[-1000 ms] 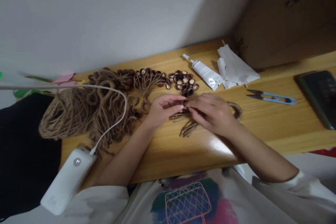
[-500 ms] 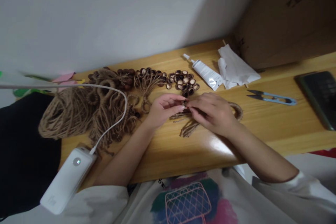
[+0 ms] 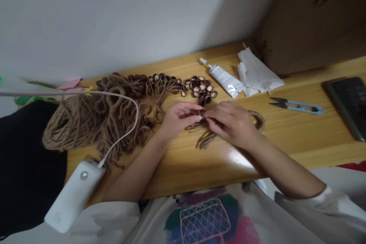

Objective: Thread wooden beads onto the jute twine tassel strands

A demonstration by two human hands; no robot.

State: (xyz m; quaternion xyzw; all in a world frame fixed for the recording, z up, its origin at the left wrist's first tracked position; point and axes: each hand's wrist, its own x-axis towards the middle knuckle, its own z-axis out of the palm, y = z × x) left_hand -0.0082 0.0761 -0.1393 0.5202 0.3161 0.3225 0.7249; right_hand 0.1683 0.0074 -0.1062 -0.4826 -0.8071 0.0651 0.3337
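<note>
My left hand (image 3: pixel 178 120) and my right hand (image 3: pixel 230 122) meet over the wooden table (image 3: pixel 286 137), fingertips pinched together on a small dark nut shell (image 3: pixel 201 112). Beneath them lies a jute twine piece (image 3: pixel 206 140) with a frayed tassel end and a wrapped ring (image 3: pixel 259 120) showing past my right hand. A cluster of brown nut shells (image 3: pixel 200 87) sits just beyond my fingers. Both hands are closed in a pinch.
A big heap of jute twine and finished rings (image 3: pixel 97 122) lies at the left. A white glue tube (image 3: pixel 224 78), crumpled white paper (image 3: pixel 257 74), blue snips (image 3: pixel 297 106) and a dark phone (image 3: pixel 347 103) lie to the right. A white power bank (image 3: pixel 73 196) with cable hangs near the front edge.
</note>
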